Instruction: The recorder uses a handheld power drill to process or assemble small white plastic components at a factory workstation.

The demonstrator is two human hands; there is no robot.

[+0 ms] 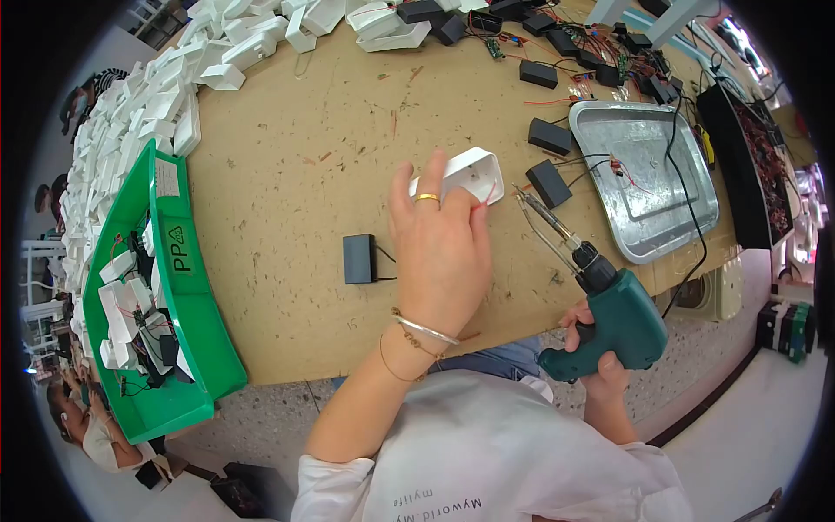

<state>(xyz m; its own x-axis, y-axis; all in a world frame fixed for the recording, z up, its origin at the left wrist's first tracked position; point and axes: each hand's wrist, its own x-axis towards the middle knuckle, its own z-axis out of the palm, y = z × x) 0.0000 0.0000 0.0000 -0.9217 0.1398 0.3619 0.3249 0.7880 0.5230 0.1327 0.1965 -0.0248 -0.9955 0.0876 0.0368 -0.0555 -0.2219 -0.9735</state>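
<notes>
My left hand (441, 239) reaches over the table with its fingers closed on a small white plastic case (480, 174), whose open side faces up. A short red wire (490, 197) sticks out by the thumb and index finger. In my right hand (607, 376) is a green soldering gun (622, 322), held by its handle, its metal tip and thin feed tube pointing up and left toward the case. Beside my left wrist lies a black rectangular box (358, 259), its leads running under the hand. Another black box (548, 184) sits just beyond the soldering tip.
A metal tray (622, 248) with a small wired part stands on the right, a black cable (687, 191) crossing it. On the left is a green bin (204, 339) of parts. White cases (165, 100) are heaped far left; black boxes and wires (600, 65) crowd the far right.
</notes>
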